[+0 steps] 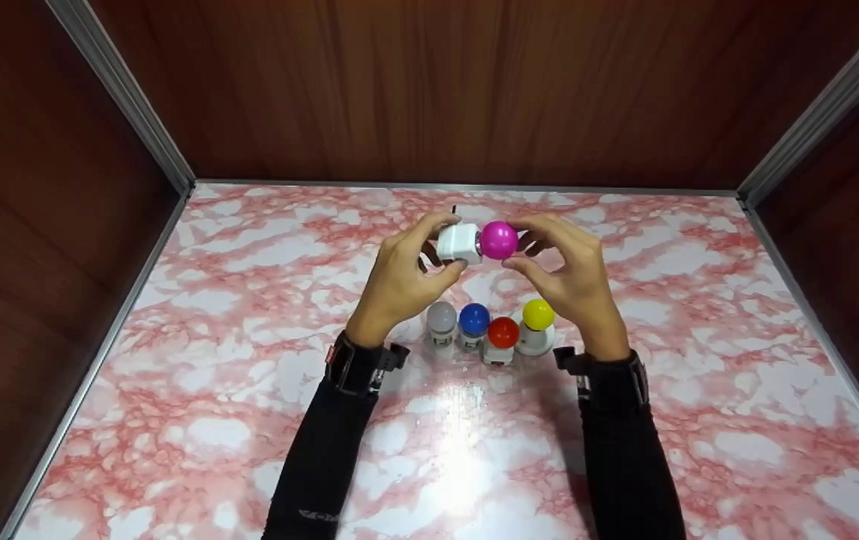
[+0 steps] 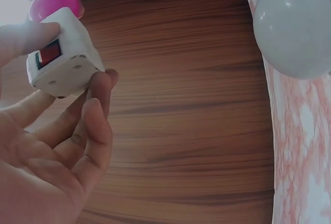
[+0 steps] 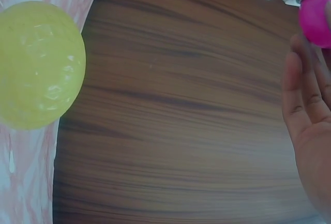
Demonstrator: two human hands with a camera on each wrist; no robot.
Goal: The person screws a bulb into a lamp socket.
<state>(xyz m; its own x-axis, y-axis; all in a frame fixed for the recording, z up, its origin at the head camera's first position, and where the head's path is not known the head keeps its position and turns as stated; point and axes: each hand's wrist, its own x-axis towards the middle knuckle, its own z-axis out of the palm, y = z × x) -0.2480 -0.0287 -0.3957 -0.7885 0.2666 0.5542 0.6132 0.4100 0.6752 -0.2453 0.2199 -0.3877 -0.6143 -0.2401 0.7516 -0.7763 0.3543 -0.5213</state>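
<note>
My left hand [image 1: 403, 274] grips a white plug-in bulb socket [image 1: 460, 243] above the table, fingers on its far side and thumb on its near side. In the left wrist view a red switch [image 2: 50, 54] shows on one face of the socket. A pink light bulb [image 1: 499, 240] sits in the socket's mouth, with a little of its metal base showing between. My right hand [image 1: 568, 262] pinches the pink bulb's globe between thumb and fingers from the right. How far the bulb is screwed in cannot be told.
Nearer than the hands, a white bulb [image 1: 441, 317], a blue bulb [image 1: 474, 319], a red bulb [image 1: 503, 332] and a yellow bulb [image 1: 539, 314] stand in white holders on the marbled pink table [image 1: 219, 435]. Brown wood-look panels [image 1: 459, 90] rise at the back and both sides.
</note>
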